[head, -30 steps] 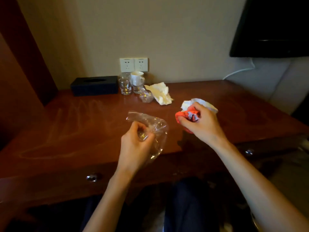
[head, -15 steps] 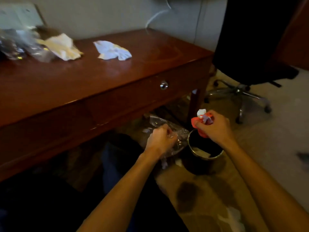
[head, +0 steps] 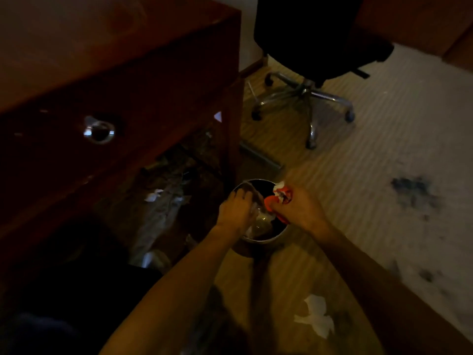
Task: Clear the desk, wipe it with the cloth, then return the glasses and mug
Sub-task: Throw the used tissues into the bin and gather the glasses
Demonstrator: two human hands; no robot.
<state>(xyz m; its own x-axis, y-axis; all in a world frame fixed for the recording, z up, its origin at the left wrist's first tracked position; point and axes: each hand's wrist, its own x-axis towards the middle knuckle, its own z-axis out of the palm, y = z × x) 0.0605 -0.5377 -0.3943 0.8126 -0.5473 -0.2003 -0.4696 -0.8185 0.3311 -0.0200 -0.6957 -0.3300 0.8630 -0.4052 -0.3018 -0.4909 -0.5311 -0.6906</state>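
A round metal waste bin (head: 266, 240) stands on the floor by the desk's right leg. My left hand (head: 236, 210) grips a clear crumpled plastic bag (head: 261, 220) that hangs into the bin's mouth. My right hand (head: 302, 207) holds a wad of red and white wrapper trash (head: 280, 198) just over the bin's right rim. The wooden desk (head: 115, 55) fills the upper left, with its top seen edge-on. The glasses, the mug and the cloth are out of view.
A drawer with a round metal knob (head: 99, 130) faces me. A black office chair (head: 312, 47) on a chrome wheeled base stands beyond the desk. A white crumpled tissue (head: 317, 319) lies on the carpet near my right arm. Small scraps (head: 153, 196) lie under the desk.
My view has swung from the desk top down to the floor. Both hands have carried the plastic bag and the red wrapper trash down to the bin's mouth.
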